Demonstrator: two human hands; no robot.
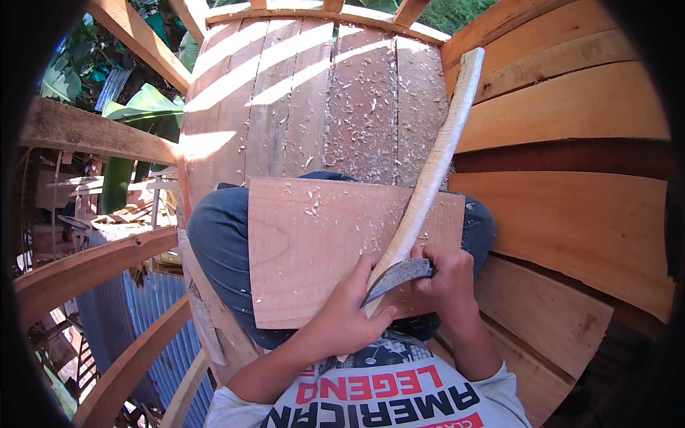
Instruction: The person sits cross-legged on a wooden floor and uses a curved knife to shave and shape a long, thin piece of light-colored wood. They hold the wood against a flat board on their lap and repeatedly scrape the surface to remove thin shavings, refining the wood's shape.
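A long, slightly bent wooden stick (pixel 437 167), pale and shaved, runs from my lap up to the far right. Its near end lies by my left hand (pixel 348 307), which is closed around it, thumb on the near side. Across the stick sits a dark, curved knife blade (pixel 398 277), its left end against my left hand. My right hand (pixel 448 277) grips the blade's right end; any handle is hidden by the fingers. Under the stick, a flat wooden board (pixel 314 242) rests across my thighs, dotted with shavings.
Wood shavings (pixel 360 93) litter the plank floor (pixel 278 107) ahead. A plank wall (pixel 564 221) rises close on my right. On the left, wooden railing bars (pixel 100 135) edge the platform, with corrugated metal sheets (pixel 160 335) and banana leaves (pixel 146 103) beyond them.
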